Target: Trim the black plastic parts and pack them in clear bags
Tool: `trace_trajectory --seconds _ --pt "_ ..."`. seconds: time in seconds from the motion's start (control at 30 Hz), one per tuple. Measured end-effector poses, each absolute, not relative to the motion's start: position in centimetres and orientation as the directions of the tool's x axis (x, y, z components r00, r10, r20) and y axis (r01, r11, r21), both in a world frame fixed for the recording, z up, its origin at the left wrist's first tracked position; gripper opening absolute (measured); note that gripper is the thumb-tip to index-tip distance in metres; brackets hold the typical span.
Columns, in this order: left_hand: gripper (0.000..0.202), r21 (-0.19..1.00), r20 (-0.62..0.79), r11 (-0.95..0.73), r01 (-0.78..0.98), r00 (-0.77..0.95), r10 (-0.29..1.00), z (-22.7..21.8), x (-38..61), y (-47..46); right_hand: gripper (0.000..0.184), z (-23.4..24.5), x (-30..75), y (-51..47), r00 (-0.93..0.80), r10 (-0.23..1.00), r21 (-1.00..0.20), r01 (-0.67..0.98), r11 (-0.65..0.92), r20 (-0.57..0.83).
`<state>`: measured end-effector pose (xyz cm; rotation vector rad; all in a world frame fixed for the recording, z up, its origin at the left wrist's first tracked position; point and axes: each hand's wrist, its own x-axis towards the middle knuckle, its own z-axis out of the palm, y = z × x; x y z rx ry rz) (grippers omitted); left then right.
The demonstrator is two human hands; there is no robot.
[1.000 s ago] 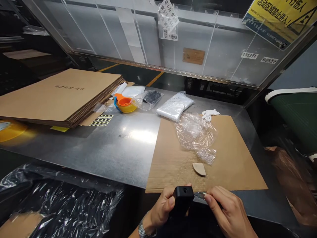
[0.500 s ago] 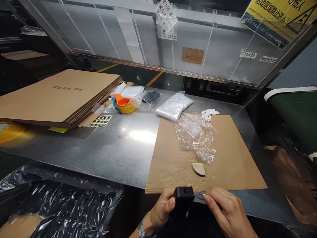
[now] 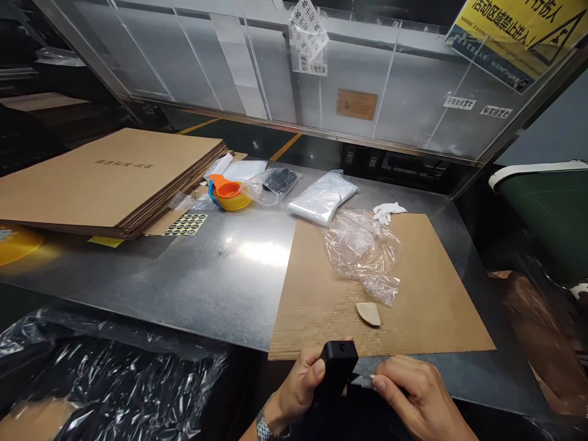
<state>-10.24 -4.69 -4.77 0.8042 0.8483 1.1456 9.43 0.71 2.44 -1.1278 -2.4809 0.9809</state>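
Observation:
At the bottom of the view, my left hand (image 3: 303,383) is wrapped round a black block-shaped part (image 3: 340,358) with a round hole in its end face. My right hand (image 3: 416,392) is closed in a pinch just to the right of it. Between thumb and forefinger it grips a thin translucent strip (image 3: 362,381) with a whitish tip; the strip reaches toward the black part, and I cannot tell whether they touch. Beyond my hands, a small beige wedge-shaped piece (image 3: 369,314) lies on a flat cardboard sheet (image 3: 441,294).
Crumpled clear plastic (image 3: 361,245), a white glove (image 3: 389,212) and a pack of clear bags (image 3: 323,197) lie farther back. Orange and yellow tape rolls (image 3: 232,195) stand beside stacked cardboard (image 3: 110,177). Dark plastic sheeting (image 3: 119,373) covers something at lower left on my side.
My right hand has shifted slightly left and down, and the strip in its pinch shows more plainly. The black part has moved a little left in my left hand. Items on the table stay put.

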Motion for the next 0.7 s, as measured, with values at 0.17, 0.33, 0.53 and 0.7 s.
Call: trace_trajectory --seconds 0.17,0.33,0.53,0.7 --pt "0.059 0.875 -0.153 0.234 -0.424 0.217 0.964 -5.1 -10.5 -4.6 0.035 2.5 9.8 0.7 -0.655 0.751 -0.714 0.568 0.41 -0.09" --pt "0.06 0.849 -0.171 0.257 -0.461 0.221 0.96 -5.2 -10.3 -4.7 0.034 1.8 9.8 0.8 -0.617 0.78 -0.758 0.556 0.342 -0.101" --pt "0.056 0.68 -0.298 0.318 -0.66 0.148 0.943 -4.5 -9.4 -4.6 0.033 1.1 9.0 1.0 -0.533 0.83 -0.834 0.524 0.173 -0.163" --pt "0.059 0.419 -0.473 0.427 -0.801 0.209 0.856 -4.2 -9.3 -4.1 0.031 0.6 8.2 0.7 -0.553 0.813 -0.861 0.489 0.139 -0.183"
